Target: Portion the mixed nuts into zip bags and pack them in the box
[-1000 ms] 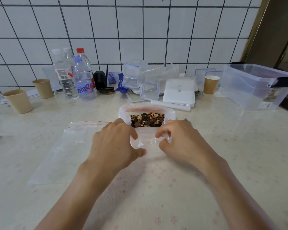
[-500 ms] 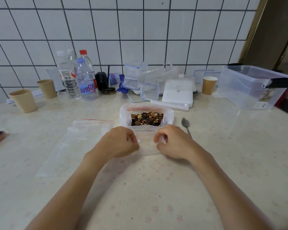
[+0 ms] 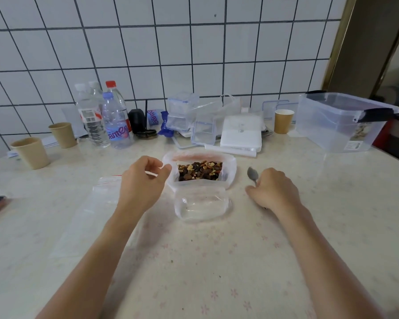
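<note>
White tiles with dark grout back a pale table (image 3: pixel 194 261) printed with faint pink flowers. Between the two hands, well apart from each other, stands a bag of mixed nuts (image 3: pixel 199 172), its mouth rolled wide open and the brown and tan nuts heaped inside. Just in front of it, nearer the person, a small zip bag (image 3: pixel 202 204) stands open, with only a few crumbs visible in it. The left hand (image 3: pixel 143 183) hovers by the left edge of the nut bag, fingers loosely curled, thumb and forefinger close together; whether they pinch the plastic cannot be told. The right hand (image 3: pixel 274 189) rests on the table to the right, fingers curled over the handle of a metal spoon (image 3: pixel 252 174) whose bowl sticks out beyond the knuckles. Left of the left hand a flat, empty zip bag (image 3: pixel 90 217) with a red strip lies on the table. Far beyond the right hand sits a large clear plastic box (image 3: pixel 339 125) with a dark latch. Behind the nuts stand small clear containers (image 3: pixel 182 113), water bottles (image 3: pixel 112 120) and paper cups (image 3: pixel 31 153).
</note>
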Motion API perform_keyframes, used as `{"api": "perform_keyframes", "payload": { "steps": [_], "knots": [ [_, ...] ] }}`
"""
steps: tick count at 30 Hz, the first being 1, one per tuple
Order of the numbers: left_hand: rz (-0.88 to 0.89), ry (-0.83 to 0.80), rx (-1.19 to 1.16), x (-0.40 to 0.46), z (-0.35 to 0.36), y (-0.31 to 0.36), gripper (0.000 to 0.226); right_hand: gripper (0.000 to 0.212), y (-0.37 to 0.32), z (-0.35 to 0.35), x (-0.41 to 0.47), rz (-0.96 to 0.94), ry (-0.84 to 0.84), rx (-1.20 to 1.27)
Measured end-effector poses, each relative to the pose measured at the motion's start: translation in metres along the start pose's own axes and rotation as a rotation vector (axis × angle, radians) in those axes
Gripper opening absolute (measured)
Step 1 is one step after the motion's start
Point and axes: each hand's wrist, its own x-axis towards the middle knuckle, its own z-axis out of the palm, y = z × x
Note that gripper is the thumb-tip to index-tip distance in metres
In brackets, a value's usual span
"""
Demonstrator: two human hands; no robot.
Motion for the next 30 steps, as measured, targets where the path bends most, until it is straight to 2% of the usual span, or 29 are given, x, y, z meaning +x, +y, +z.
{"api": "perform_keyframes", "payload": {
  "steps": [3, 8, 15, 17, 20, 24, 26, 30],
  "knots": [
    [-0.004, 0.016, 0.026, 0.002, 0.009, -0.009, 0.038, 0.038, 0.004, 0.01, 0.003, 0.006, 0.022, -0.038],
    [-0.054, -0.05, -0.016, 0.004, 0.022, -0.018, 0.058, 0.03, 0.008, 0.011, 0.008, 0.055, 0.02, -0.009],
    [-0.134, -0.092, -0.114, 0.007, 0.028, -0.023, 0.058, 0.027, 0.01, 0.004, 0.011, 0.017, 0.044, -0.017],
    [-0.188, -0.083, -0.22, 0.01, 0.028, -0.021, 0.057, 0.02, 0.01, 0.0, 0.014, 0.009, 0.069, 0.127],
    [-0.312, -0.105, -0.373, 0.021, 0.027, -0.017, 0.064, 0.013, 0.003, -0.004, 0.016, -0.035, 0.142, 0.485],
    [-0.351, -0.147, -0.385, 0.034, 0.03, -0.013, 0.072, 0.011, -0.008, -0.008, 0.013, -0.121, 0.138, 0.721],
    [-0.333, -0.163, -0.36, 0.035, 0.035, -0.012, 0.065, 0.012, -0.01, -0.005, 0.011, -0.144, 0.099, 0.72],
    [-0.241, -0.154, -0.321, 0.03, 0.046, -0.012, 0.02, 0.011, -0.013, 0.001, 0.008, -0.199, 0.124, 0.684]
  ]
}}
